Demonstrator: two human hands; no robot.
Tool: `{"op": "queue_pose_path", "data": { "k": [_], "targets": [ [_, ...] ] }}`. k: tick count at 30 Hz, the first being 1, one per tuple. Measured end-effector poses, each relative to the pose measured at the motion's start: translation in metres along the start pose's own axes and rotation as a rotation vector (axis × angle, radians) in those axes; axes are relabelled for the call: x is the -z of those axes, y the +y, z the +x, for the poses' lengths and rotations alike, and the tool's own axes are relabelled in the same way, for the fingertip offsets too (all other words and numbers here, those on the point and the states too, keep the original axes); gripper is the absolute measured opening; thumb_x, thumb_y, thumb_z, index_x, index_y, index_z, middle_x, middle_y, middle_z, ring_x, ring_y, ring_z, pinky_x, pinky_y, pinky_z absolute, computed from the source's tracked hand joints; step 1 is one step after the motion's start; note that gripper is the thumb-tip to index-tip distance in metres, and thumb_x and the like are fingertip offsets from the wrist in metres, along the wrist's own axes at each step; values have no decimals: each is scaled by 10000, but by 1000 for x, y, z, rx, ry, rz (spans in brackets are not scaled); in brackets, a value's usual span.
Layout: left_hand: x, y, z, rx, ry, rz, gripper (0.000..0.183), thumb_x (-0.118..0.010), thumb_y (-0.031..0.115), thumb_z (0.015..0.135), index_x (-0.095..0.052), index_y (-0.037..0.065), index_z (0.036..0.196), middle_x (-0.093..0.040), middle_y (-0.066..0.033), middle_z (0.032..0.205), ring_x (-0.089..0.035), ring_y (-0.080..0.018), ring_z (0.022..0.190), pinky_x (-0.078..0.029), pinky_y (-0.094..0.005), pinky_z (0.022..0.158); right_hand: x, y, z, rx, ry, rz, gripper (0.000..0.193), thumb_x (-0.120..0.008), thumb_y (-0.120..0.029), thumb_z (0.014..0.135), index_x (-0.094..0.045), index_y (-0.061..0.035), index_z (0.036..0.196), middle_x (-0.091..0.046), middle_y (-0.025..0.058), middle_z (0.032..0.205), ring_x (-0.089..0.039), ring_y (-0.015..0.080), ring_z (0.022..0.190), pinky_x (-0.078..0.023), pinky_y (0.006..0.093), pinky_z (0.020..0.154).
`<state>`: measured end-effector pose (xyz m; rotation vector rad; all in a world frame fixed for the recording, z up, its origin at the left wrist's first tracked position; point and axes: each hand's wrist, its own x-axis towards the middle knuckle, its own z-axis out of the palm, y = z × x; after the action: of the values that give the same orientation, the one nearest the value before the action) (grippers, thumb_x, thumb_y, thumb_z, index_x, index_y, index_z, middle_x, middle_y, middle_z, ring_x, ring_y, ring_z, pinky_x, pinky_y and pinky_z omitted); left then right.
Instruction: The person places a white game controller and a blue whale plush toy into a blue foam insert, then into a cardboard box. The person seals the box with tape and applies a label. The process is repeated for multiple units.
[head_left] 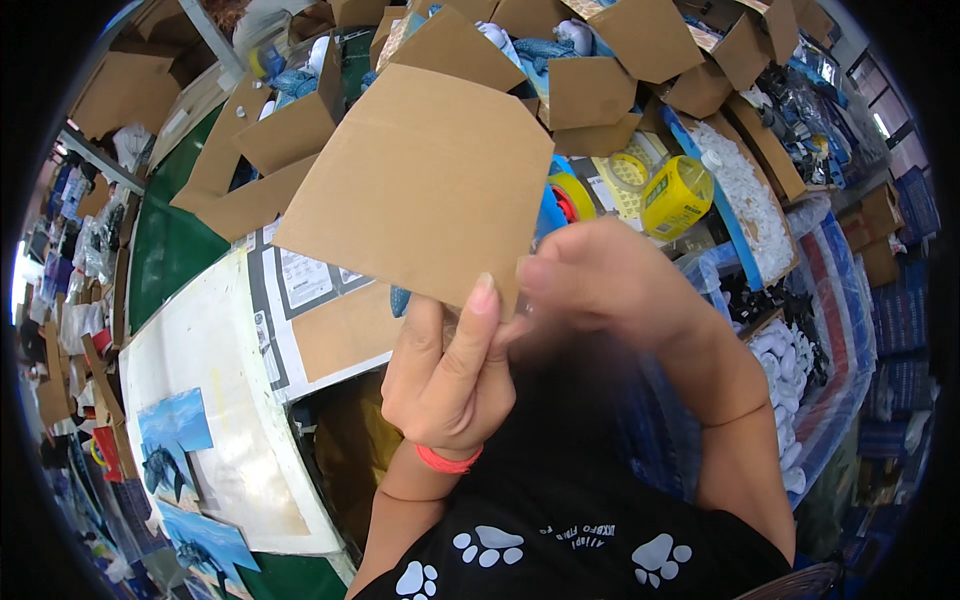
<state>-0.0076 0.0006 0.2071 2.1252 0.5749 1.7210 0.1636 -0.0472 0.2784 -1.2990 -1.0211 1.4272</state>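
A flat piece of brown cardboard [420, 180] with cut corners is raised in front of me. My left hand [450, 375], a red band at its wrist, grips the cardboard's near corner, thumb on top and fingers beneath. Beside that corner my right hand [600, 280] is curled, its thumb and fingertips close together and partly smeared by motion. What they hold, if anything, is hidden. A bit of something blue and patterned [399, 301] peeks out below the cardboard's near edge, next to my left fingers.
Open cardboard boxes [590, 92] with blue and white items line the far side. A yellow bottle [677, 197] and tape rolls [572, 196] stand right of the cardboard. White pieces fill a blue-edged tray [745, 200]. Two blue picture cards [175, 420] lie at left.
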Motion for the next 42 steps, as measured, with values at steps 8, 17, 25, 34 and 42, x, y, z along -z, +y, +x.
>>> {"op": "queue_pose_path", "data": {
  "k": [8, 17, 25, 34, 42],
  "targets": [
    [-2, -6, 1, -26, 54, -53, 294, -708, 16, 934, -675, -103, 1201, -632, -368, 1241, -693, -375, 1091, -556, -375, 893, -10, 19, 15, 74, -56, 162, 383, -703, -363, 974, -674, 3, 865, -581, -24, 703, -437, 21, 546, -309, 206, 474],
    [7, -23, 10, 74, 241, -19, 266, -728, -22, 896, -711, -72, 1157, -646, -375, 1205, -704, -377, 1087, -546, -346, 893, -14, 32, 59, 346, -205, 30, 287, -722, -244, 961, -726, 19, 1075, -750, 58, 927, -664, 102, 915, -534, 278, 828],
    [9, -24, 13, 79, 253, -31, 254, -720, -49, 891, -710, -89, 1142, -671, -365, 1148, -710, -363, 1046, -540, -332, 888, -15, 9, 73, 180, -192, -160, 267, -772, -230, 894, -775, -15, 1054, -771, 83, 890, -683, 113, 813, -525, 272, 767],
    [11, -21, 11, 70, 249, 17, 259, -724, -47, 888, -711, -76, 1146, -652, -382, 1178, -695, -406, 1095, -539, -368, 916, -33, -9, 56, 369, 241, -526, 324, -853, -229, 787, -762, -18, 1016, -580, 44, 561, -546, 94, 597, -484, 276, 576],
    [5, -23, 19, 6, 232, 82, 290, -726, -75, 864, -723, -44, 1152, -648, -381, 1185, -725, -392, 1015, -562, -338, 842, -34, 39, 65, 1323, 716, -889, 346, -851, -163, 708, -762, -76, 1031, -718, 76, 1006, -656, 289, 957, -510, 402, 813]
  ]
}}
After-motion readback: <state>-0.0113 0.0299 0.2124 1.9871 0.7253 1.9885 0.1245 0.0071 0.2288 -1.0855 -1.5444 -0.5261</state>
